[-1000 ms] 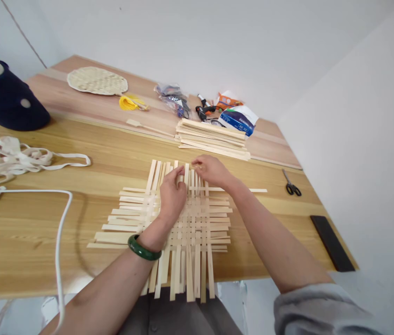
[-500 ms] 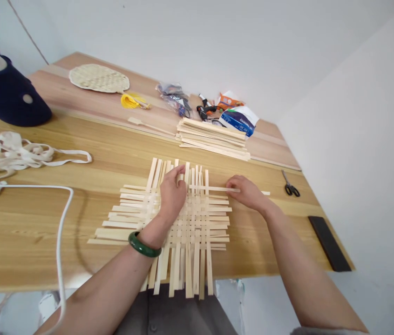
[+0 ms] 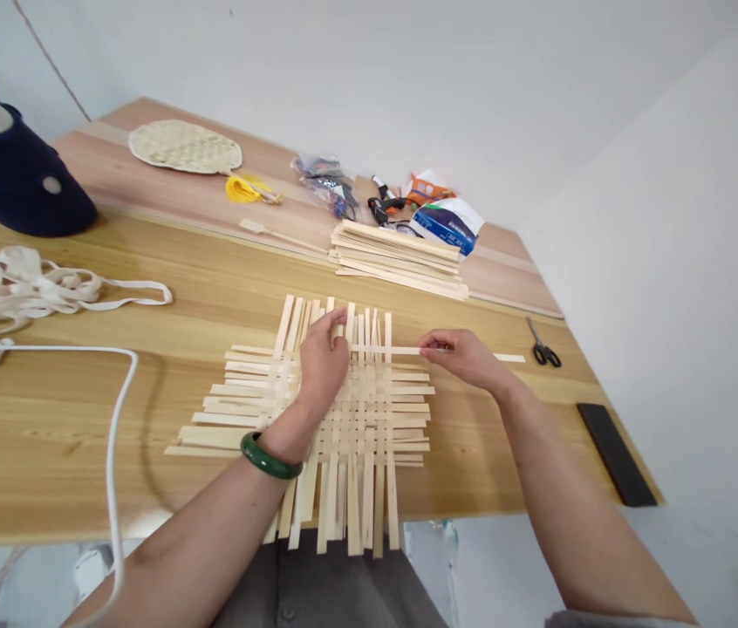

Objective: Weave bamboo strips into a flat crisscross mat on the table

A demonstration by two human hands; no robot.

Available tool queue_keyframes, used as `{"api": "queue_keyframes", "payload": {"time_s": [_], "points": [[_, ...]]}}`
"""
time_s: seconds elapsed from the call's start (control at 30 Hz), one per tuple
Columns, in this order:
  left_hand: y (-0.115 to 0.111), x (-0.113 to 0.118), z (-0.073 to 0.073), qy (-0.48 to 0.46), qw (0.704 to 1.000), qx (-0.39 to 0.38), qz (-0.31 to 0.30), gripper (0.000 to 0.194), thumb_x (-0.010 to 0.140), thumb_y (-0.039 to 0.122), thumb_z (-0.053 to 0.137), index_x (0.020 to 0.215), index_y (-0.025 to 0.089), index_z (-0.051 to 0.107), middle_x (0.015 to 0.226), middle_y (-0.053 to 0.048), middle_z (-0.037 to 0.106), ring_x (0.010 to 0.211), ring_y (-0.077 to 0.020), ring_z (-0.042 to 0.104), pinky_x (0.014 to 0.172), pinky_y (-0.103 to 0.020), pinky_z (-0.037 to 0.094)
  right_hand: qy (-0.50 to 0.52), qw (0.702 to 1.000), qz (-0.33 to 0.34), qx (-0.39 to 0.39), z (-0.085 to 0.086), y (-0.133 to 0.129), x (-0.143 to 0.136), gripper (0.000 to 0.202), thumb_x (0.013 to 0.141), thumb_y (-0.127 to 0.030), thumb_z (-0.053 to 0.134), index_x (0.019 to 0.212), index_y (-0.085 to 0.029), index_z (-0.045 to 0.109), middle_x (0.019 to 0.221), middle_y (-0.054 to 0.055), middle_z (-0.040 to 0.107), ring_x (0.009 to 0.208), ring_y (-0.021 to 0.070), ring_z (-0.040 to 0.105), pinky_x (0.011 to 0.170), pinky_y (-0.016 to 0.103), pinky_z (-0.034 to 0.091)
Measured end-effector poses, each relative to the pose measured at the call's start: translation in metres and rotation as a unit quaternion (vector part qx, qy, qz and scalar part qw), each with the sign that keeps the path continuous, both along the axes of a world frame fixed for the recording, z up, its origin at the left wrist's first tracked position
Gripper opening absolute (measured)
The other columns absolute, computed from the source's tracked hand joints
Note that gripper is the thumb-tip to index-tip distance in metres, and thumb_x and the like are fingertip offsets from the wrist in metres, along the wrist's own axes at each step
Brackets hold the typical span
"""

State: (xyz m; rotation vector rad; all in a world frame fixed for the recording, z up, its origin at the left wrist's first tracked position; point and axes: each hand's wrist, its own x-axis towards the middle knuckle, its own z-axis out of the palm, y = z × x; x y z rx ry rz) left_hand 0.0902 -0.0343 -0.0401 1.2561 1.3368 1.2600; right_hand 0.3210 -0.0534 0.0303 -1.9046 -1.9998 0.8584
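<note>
While the right hand [image 3: 451, 351] pinches a pale strip [image 3: 397, 351], fingers nearly closed, the left hand [image 3: 326, 353] (green bangle [image 3: 270, 457] at its wrist) rests half-curled on the woven mat [image 3: 369, 406] on the table [image 3: 474, 436].

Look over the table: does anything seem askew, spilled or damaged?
No spill or damage shows. The woven strips look uneven: their ends stick out to differing lengths, especially at the left. The cream tape at the far left lies in a loose tangle.
</note>
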Motion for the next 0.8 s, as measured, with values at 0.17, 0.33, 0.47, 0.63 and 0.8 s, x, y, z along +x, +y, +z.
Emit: {"api": "queue_keyframes", "payload": {"time_s": [0.17,0.33,0.47,0.63,0.8], "points": [[-0.001,0.0,0.001,-0.001,1.0,0.003,-0.002,0.051,0.075,-0.001,0.045,0.12,0.015,0.064,0.115,-0.009,0.069,0.115,-0.0219,0.062,0.108,-0.043,0.045,-0.006,1.0,-0.006,0.002,-0.001,-0.003,-0.003,0.021,0.078,-0.038,0.059,0.078,-0.02,0.069,0.081,0.003,0.072,0.079,0.0193,0.063,0.072,0.03,0.045],[-0.001,0.0,-0.003,-0.009,1.0,0.012,0.0,0.05,0.074,0.0,0.047,0.118,0.017,0.065,0.113,-0.008,0.069,0.112,-0.0211,0.063,0.108,-0.042,0.045,0.008,1.0,-0.007,0.004,-0.003,-0.003,-0.004,0.021,0.077,-0.038,0.059,0.078,-0.019,0.069,0.083,0.004,0.072,0.08,0.0194,0.063,0.073,0.03,0.045],[0.0,0.0,-0.005,-0.015,1.0,0.02,0.002,0.051,0.073,0.001,0.048,0.117,0.019,0.066,0.112,-0.007,0.069,0.111,-0.0209,0.063,0.108,-0.043,0.045,0.016,1.0,-0.011,0.004,-0.004,-0.003,-0.003,0.021,0.078,-0.038,0.059,0.078,-0.02,0.069,0.083,0.003,0.073,0.079,0.0194,0.064,0.074,0.031,0.046],[0.0,-0.001,-0.006,-0.023,1.0,0.018,0.001,0.05,0.073,0.001,0.048,0.117,0.019,0.066,0.113,-0.007,0.069,0.114,-0.0216,0.062,0.109,-0.043,0.044,-0.001,1.0,-0.01,0.012,0.001,-0.004,-0.006,0.02,0.078,-0.038,0.059,0.079,-0.02,0.069,0.083,0.003,0.073,0.078,0.0192,0.063,0.072,0.03,0.046],[0.001,0.0,-0.006,-0.013,1.0,0.012,0.005,0.052,0.072,0.001,0.047,0.117,0.018,0.067,0.113,-0.007,0.07,0.113,-0.0218,0.063,0.108,-0.044,0.045,-0.019,1.0,-0.014,0.012,0.009,-0.006,-0.013,0.017,0.079,-0.035,0.058,0.078,-0.021,0.068,0.082,0.002,0.072,0.076,0.0186,0.062,0.069,0.029,0.043]]}}
